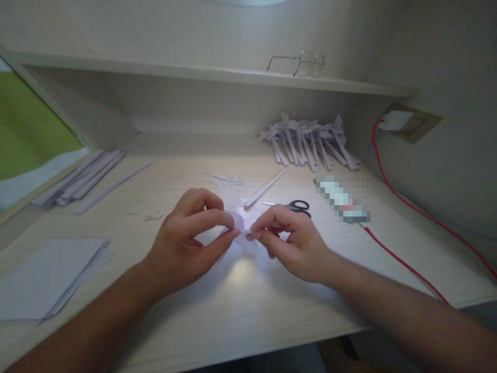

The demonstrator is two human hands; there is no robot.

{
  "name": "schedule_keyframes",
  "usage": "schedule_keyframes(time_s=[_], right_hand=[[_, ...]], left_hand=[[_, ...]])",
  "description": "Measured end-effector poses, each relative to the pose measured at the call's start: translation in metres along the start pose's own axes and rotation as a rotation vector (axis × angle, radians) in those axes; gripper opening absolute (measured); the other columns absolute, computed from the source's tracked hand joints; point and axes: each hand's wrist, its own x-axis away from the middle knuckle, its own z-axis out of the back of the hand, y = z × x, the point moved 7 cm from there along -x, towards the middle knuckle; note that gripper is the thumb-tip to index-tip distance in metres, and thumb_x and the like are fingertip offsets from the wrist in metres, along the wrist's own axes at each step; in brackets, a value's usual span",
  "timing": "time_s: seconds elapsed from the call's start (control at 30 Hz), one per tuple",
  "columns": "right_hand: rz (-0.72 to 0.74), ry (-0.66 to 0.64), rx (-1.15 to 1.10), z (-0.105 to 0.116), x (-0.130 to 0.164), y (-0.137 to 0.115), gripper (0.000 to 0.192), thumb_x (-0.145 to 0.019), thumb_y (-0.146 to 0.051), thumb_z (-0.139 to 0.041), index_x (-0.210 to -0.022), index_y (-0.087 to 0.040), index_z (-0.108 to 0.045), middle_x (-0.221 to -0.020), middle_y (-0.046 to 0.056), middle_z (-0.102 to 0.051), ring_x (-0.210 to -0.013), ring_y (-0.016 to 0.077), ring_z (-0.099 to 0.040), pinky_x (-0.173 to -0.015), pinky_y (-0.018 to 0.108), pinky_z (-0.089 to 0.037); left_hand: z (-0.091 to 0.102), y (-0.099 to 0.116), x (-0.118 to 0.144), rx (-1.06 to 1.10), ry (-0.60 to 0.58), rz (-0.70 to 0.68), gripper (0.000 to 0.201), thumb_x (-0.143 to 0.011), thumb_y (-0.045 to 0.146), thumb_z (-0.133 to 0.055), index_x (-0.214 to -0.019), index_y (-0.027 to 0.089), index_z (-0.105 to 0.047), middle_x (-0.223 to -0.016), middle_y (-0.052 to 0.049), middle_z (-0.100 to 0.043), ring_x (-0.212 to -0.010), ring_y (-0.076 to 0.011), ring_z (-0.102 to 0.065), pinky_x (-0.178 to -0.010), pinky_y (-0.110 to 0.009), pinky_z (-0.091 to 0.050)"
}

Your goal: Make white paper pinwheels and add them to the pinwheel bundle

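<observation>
My left hand (190,239) pinches one edge of a thin white paper pinwheel (248,246) between thumb and fingertips. On its other side, my right hand (291,241) pinches the pinwheel near its middle; a tiny pale bit shows at those fingertips, too small to make out. The pinwheel is held just above the desk, partly hidden by my fingers. Beyond my hands lie a rolled paper stick (264,190) and a heap of thin paper slivers (229,182). Black-handled scissors (289,206) rest right behind my right hand, partly covered by it.
Several paper pinwheels on sticks (306,142) lie at the back right. Paper sticks (83,176) and a stack of paper sheets (50,277) are on the left. A phone (341,199) with a red cable (407,274) lies right. Glasses (306,63) sit on the shelf (174,72).
</observation>
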Motion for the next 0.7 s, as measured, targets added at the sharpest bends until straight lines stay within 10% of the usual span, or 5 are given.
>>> schedule_keyframes(time_s=[0.7], right_hand=[[0.045, 0.006, 0.08, -0.0019, -0.0009, -0.0028, 0.021, -0.087, -0.002, -0.062, -0.091, -0.019, -0.074, -0.078, -0.002, -0.067, -0.068, 0.0119, -0.06, -0.064, 0.027, -0.045]], left_hand=[[-0.0101, 0.0036, 0.0018, -0.122, -0.129, -0.058, 0.015, -0.084, 0.01, -0.068, -0.092, 0.023, -0.073, -0.096, -0.006, -0.067, -0.093, -0.0228, -0.06, -0.083, -0.042, -0.049]])
